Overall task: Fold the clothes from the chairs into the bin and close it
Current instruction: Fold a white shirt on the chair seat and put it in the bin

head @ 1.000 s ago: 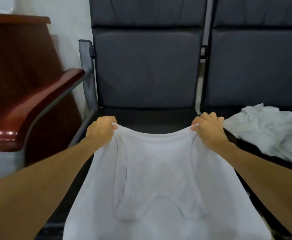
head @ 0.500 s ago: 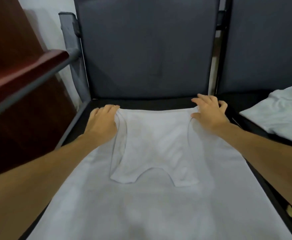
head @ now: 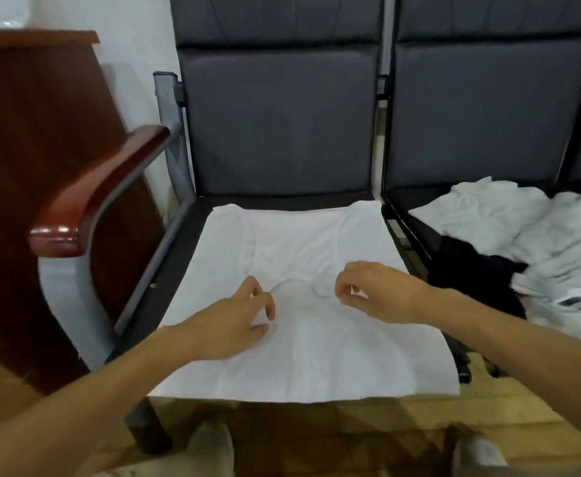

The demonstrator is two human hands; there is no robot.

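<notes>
A white shirt [head: 302, 349] lies spread flat on the seat of the left dark chair [head: 275, 132], its upper part folded down over the middle. Both my hands hover just above it near the lower edge of that folded part. My left hand [head: 240, 318] has loosely curled fingers with thumb and forefinger close together, and I see no cloth gripped in it. My right hand [head: 375, 292] is curled the same way over the right end of the fold. No bin is in view.
A heap of white and black clothes [head: 523, 249] lies on the right chair seat. A wooden armrest [head: 99, 191] on a grey frame stands at the left, with a brown wooden panel [head: 30, 149] behind it. My shoes show on the tan floor [head: 419, 418] below.
My hands let go of the shirt's far corners at the chair back and drew toward me to the middle of the shirt. The shirt now lies flat on the seat.
</notes>
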